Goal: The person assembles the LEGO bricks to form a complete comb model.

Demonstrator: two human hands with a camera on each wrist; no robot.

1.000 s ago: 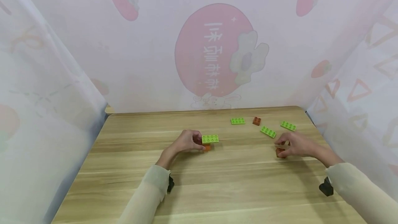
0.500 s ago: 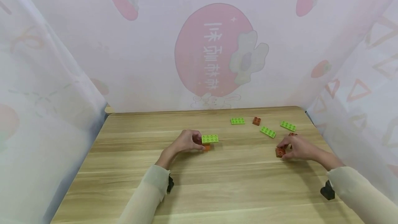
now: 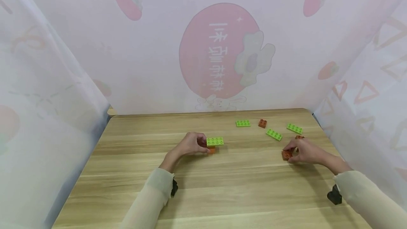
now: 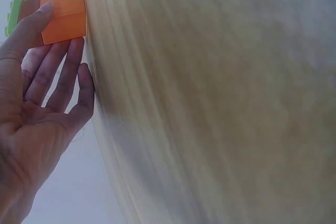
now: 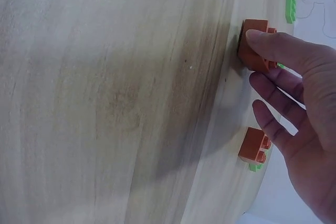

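My left hand pinches a small stack of toy building bricks between thumb and fingers, near the table's middle. An orange brick is at the bottom, a brown brick in between, and a flat green eight-stud brick on top, overhanging to the right. Over on the right side, my right hand grips a brown four-stud brick, thumb on its near side, low at the tabletop. A second brown brick stands behind that hand, partly hidden by it in the head view.
Toward the back right lie three flat green bricks, the left one, the middle one and the right one. Another brown brick sits among them. Printed pale sheets wall in the wooden table behind and at both sides.
My right hand has shifted slightly right and its fingers have come together on the brown brick. Another brown brick now shows behind that hand. The left hand and its stack stay in place.
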